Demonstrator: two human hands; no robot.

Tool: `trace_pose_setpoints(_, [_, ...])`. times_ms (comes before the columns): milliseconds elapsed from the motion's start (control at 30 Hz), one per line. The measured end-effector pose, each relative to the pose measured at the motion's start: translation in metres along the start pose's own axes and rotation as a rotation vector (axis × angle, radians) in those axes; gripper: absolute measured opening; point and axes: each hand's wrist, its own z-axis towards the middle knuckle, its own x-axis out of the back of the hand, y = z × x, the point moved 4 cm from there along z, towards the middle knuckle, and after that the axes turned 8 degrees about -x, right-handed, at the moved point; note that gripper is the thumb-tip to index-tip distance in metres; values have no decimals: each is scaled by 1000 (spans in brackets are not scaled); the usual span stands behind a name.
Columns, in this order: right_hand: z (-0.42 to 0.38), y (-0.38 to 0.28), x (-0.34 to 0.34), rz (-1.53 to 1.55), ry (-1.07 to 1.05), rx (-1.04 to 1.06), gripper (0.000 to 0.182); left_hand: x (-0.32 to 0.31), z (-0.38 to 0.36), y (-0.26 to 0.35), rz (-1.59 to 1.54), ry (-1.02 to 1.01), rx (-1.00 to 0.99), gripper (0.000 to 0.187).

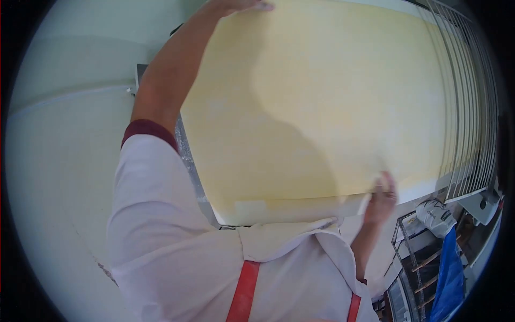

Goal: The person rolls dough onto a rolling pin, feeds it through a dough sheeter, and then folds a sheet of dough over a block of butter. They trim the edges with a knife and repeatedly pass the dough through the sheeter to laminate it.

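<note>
A wide, pale yellow sheet that looks like rolled dough (300,102) lies flat in front of me, on a white surface (424,188) that shows along its near edge. My left arm reaches across its left side. At the far left corner, my left hand (241,4) is partly cut off by the top of the view, its visible fingers stretched out along the sheet's edge. By the near right edge is my right hand (382,197), slightly blurred, with its fingers extended over the sheet. I see nothing held in it.
A metal wire guard (464,107) stands over the right end of the sheet. Below it are a metal rack (413,263), a white bag (435,217) and a blue cloth or plastic sheet (448,273). A pale wall (70,161) rises on the left.
</note>
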Motion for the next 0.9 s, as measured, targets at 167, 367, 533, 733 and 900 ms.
trace_pose_setpoints(167, [-7, 5, -8, 263, 184, 106, 35, -10, -46, 87, 230, 58, 236, 41])
trace_pose_setpoints(367, [-46, 42, -59, 33, -91, -41, 34, -18, -46, -23, -258, -267, 127, 52])
trace_pose_setpoints(533, [-51, 24, -36, -297, -216, -103, 26, -43, -22, -2, -394, -207, -12, 47])
trace_pose_setpoints(733, [51, -88, -68, -1017, 55, 901, 36, -64, 21, 53, -519, -136, -93, 41])
trace_pose_setpoints(900, [145, -123, -189, -1445, 23, 1122, 72, -67, 67, 94, -526, 15, -238, 42])
